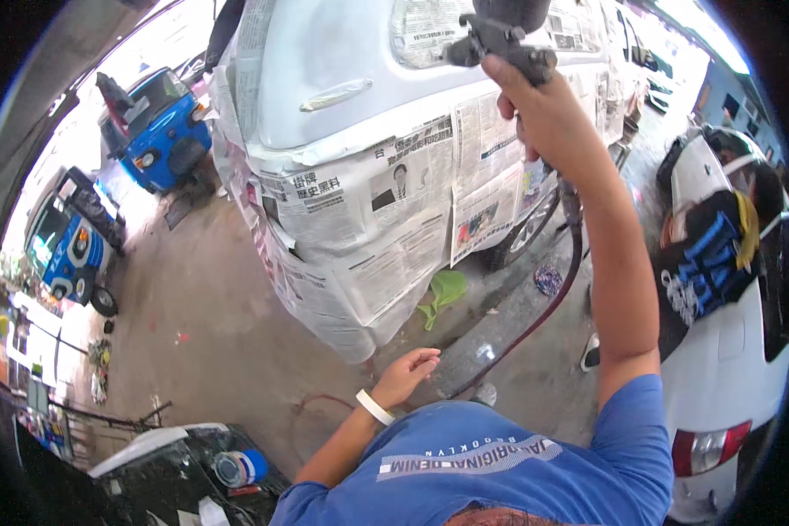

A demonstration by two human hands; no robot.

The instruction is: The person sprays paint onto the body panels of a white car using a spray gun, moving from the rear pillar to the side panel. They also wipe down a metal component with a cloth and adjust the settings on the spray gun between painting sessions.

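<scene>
My right hand [548, 114] is raised at the top and wrapped round a dark spray gun [500, 44] with a cup on top. From the gun a dark red hose [563, 294] curves down toward my waist. Just beyond is a pale grey-white van body [333, 61], close to the gun. Newspaper sheets [359, 219] cover its lower side and windows, and a door handle [336, 95] is wrapped over. Low in front of my body, my left hand [406, 375] holds nothing, its fingers loosely stretched out; a white band circles that wrist.
To the right stands a white car [719, 394], with a person in a dark shirt [710, 254] leaning beside it. Two blue vehicles [171, 131] are at the left. A blue-and-white tin [239, 468] sits on a dark covered surface lower left. Green sheeting [445, 291] lies by the van's wheel.
</scene>
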